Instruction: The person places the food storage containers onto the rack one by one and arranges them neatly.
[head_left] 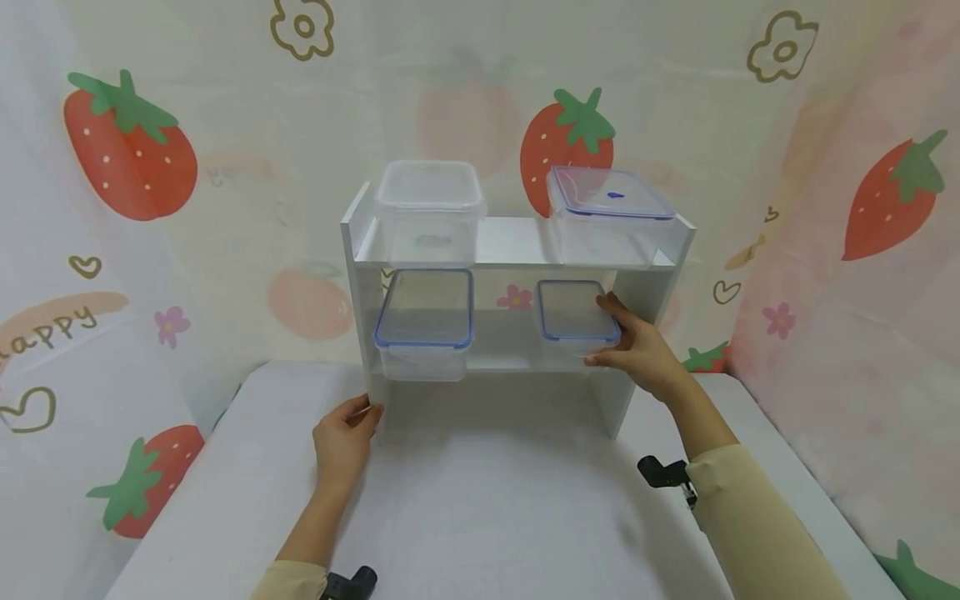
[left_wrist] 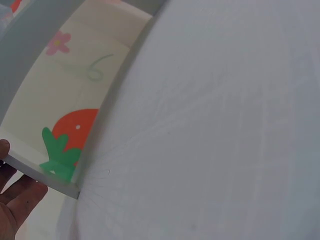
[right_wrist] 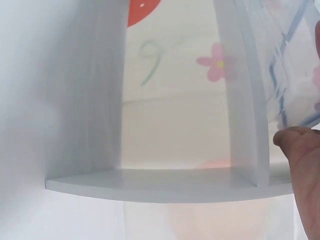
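Note:
A white two-tier shelf rack (head_left: 510, 243) stands on the table. My right hand (head_left: 647, 357) grips the right side of a small clear food container (head_left: 576, 312) with a blue-edged lid, thumb low and fingers at the lid's edge. The container is at the right of the lower tier. In the right wrist view, part of that hand (right_wrist: 304, 157) shows beside the clear plastic. Low at the rack's left, my left hand (head_left: 343, 446) pinches the side panel (left_wrist: 42, 176); the left wrist view has the thumb and fingers on opposite faces of it.
A larger blue-rimmed container (head_left: 425, 325) sits at the lower tier's left. Up top are a frosted-lid container (head_left: 431, 212) at left and a wide purple-rimmed one (head_left: 611, 217) at right. White cloth (head_left: 480, 517) covers the table; a strawberry-print curtain (head_left: 300, 208) hangs behind.

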